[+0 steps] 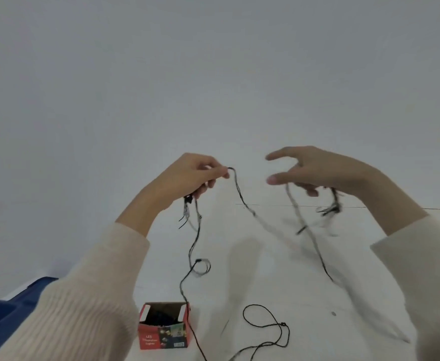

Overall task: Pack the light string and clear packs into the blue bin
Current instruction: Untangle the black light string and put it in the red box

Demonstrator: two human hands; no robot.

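Observation:
A thin black light string (242, 201) hangs between my two raised hands and trails in loops down to the white table. My left hand (195, 178) pinches the string near its top between thumb and fingers, with a bunch of strands dangling below. My right hand (315, 170) has its forefinger and thumb stretched out, while its lower fingers curl round a bundle of string that hangs under the palm. The blue bin (10, 308) shows only as a corner at the lower left, partly behind my left sleeve. No clear packs are in view.
A small red cardboard box (164, 325) with an open top stands on the table near the front, with dark string inside it. A loose loop of string (266, 324) lies to its right. A plain wall fills the background.

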